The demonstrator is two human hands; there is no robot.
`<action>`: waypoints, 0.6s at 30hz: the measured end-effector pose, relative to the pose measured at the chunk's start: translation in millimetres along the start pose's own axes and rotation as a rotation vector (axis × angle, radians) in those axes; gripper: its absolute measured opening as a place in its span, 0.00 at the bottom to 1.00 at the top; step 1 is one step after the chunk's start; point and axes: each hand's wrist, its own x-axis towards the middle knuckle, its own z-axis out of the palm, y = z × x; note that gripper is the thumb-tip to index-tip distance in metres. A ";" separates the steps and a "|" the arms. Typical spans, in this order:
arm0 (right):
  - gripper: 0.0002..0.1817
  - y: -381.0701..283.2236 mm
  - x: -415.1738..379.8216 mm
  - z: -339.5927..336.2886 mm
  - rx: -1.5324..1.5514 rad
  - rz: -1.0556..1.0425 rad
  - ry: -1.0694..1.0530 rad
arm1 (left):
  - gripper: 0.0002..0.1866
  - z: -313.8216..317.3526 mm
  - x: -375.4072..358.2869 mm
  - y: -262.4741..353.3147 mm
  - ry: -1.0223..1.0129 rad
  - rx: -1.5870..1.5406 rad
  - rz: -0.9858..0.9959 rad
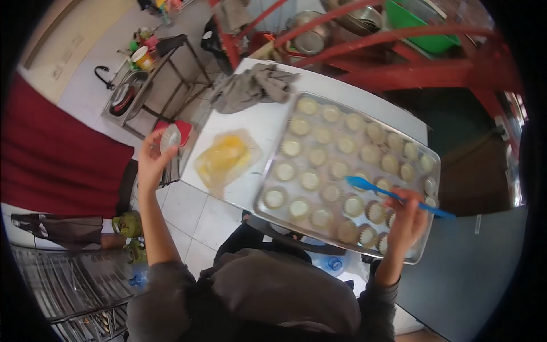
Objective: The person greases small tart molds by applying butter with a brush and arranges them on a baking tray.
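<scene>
My left hand (152,161) was raised to the left of the white table (265,123), its thumb and fingers pinching a small fluted mould (170,138), silvery and tilted up. My right hand (409,219) was closed around a blue brush (364,183) over the near right part of the metal tray (307,232); the brush head pointed left, above the moulds, and I could not tell whether it touched one. The tray took up the right side of the table, filled with rows of fluted cups (310,180), pale inside.

Just left of the tray lay a clear plastic bag (226,158) with something yellow in it, and beyond that, at the far left end, a crumpled grey cloth (250,88). Far left, well apart from the table, was a sink (131,94); at the far right, a green basin (424,28) stood behind red bars (399,80).
</scene>
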 end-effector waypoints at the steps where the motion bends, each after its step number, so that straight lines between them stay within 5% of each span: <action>1: 0.14 4.2 5.1 34.7 -0.012 0.022 -0.131 | 0.28 -18.4 -8.7 -15.3 0.032 0.007 -0.039; 4: 0.09 27.0 7.5 143.6 -0.060 0.008 -0.435 | 0.28 -66.6 -21.6 -93.6 0.009 0.004 0.043; 9: 0.06 68.0 12.3 259.3 -0.281 -0.186 -0.579 | 0.31 -87.9 -39.1 -132.5 -0.054 0.159 -0.055; 15: 0.07 140.8 7.8 304.8 -0.534 -0.355 -0.791 | 0.33 -94.4 -31.3 -155.0 -0.158 0.097 -0.007; 18: 0.08 129.3 11.1 310.5 -0.436 -0.147 -0.683 | 0.34 -96.3 -25.2 -159.3 -0.229 0.136 -0.002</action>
